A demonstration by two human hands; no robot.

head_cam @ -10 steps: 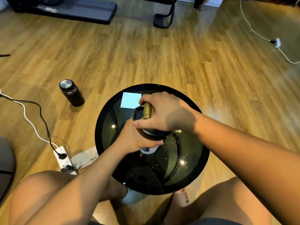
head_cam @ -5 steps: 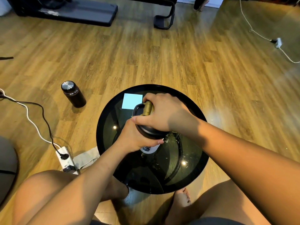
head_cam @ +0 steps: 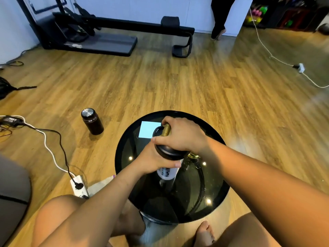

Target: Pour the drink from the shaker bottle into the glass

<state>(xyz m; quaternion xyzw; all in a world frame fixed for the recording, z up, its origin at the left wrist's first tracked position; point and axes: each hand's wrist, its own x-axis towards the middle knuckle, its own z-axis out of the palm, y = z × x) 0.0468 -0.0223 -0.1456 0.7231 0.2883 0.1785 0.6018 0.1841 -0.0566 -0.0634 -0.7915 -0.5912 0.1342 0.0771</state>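
Note:
The shaker bottle [head_cam: 166,172] stands upright on the round black glass table [head_cam: 124,166]; it has a white body with dark lettering and a black lid with a gold cap. My left hand [head_cam: 153,161] grips the bottle's upper body just under the lid. My right hand [head_cam: 181,135] is curled over the lid from above, fingers round its rim. Just right of the bottle, a small part of the glass [head_cam: 193,155] shows below my right wrist, mostly hidden.
A pale blue card [head_cam: 147,129] lies on the table behind the bottle. On the wooden floor to the left stand a dark flask [head_cam: 92,124] and a power strip [head_cam: 78,185] with cables. A treadmill [head_cam: 99,41] is far back. My bare legs flank the table.
Both hands stay on the bottle in the same grip. The camera has tilted up, so more of the room's far side is in view.

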